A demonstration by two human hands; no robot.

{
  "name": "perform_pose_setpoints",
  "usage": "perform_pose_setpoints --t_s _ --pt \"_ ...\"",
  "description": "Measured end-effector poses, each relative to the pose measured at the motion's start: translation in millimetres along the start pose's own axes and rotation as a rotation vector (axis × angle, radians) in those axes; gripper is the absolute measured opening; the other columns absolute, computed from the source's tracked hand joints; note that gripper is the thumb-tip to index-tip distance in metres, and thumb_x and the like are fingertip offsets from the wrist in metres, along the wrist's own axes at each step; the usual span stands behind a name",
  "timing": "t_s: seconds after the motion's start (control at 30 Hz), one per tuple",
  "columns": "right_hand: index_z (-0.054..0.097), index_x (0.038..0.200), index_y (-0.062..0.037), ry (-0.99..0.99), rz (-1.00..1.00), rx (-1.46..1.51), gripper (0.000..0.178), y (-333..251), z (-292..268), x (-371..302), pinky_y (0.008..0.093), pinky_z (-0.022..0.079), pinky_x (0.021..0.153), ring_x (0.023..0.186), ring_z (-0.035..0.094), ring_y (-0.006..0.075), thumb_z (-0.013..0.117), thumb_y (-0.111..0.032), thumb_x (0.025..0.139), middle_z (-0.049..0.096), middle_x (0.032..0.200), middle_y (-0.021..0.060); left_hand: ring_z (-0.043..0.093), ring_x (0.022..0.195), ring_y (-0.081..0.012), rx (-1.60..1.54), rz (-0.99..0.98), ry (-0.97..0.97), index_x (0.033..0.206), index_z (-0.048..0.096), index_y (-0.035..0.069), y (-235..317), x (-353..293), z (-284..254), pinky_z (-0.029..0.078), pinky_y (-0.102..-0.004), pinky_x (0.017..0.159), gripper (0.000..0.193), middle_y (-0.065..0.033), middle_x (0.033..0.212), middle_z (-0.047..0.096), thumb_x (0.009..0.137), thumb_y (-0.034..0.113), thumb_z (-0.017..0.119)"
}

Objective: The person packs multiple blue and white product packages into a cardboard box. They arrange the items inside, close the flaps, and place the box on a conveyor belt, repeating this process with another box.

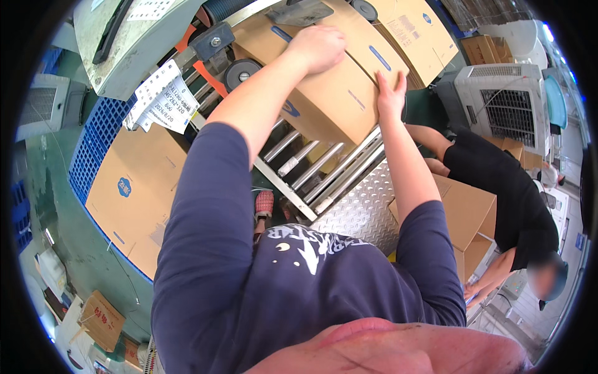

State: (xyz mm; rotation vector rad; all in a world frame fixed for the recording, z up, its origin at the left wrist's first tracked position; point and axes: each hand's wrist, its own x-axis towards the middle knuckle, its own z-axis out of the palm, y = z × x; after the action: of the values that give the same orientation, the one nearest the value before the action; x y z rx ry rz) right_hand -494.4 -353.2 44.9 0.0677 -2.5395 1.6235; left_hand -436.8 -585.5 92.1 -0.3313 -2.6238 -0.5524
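A brown cardboard box (336, 93) lies on the metal roller conveyor (305, 165), its far end beside the machine's black wheel (242, 76). Fingers curled, my left hand (319, 47) rests on top of the box, close to a dark metal plate (300, 12); whatever it may hold is hidden. At the right edge of the box, my right hand (391, 98) holds on with the thumb and fingers spread along the corner. Just beyond it stands another cardboard box (414, 37).
To the left, a large cardboard box (134, 193) sits by a blue plastic crate (103, 146). A paper label sheet (165, 100) hangs near the machine. At right, a person in black (504, 181) bends over an open carton (464, 209), near an air cooler (498, 100).
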Motion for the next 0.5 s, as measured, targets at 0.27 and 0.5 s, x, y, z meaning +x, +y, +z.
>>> perform_pose_setpoints --t_s 0.27,0.5 --pt "0.052 0.124 -0.0021 0.137 0.018 -0.346 0.064 -43 69 44 0.0414 0.045 0.092 0.105 0.059 0.0354 0.061 -0.051 0.084 0.063 0.111 0.0201 0.043 0.125 -0.0336 -0.341 -0.157 -0.218 0.113 0.058 0.011 120 -275 -2 0.032 -0.0544 0.105 0.043 -0.0134 0.126 0.050 0.072 0.014 0.067" --pt "0.055 0.117 -0.0035 -0.526 0.031 -0.183 0.045 86 109 -107 0.0435 0.049 0.080 0.092 0.062 0.0359 0.052 -0.038 0.089 0.065 0.097 0.0189 0.008 0.143 -0.0351 0.058 -0.532 -1.199 0.147 0.024 0.018 122 -457 -20 0.016 -0.0641 0.108 0.101 -0.0130 0.154 0.015 0.066 0.040 0.080"
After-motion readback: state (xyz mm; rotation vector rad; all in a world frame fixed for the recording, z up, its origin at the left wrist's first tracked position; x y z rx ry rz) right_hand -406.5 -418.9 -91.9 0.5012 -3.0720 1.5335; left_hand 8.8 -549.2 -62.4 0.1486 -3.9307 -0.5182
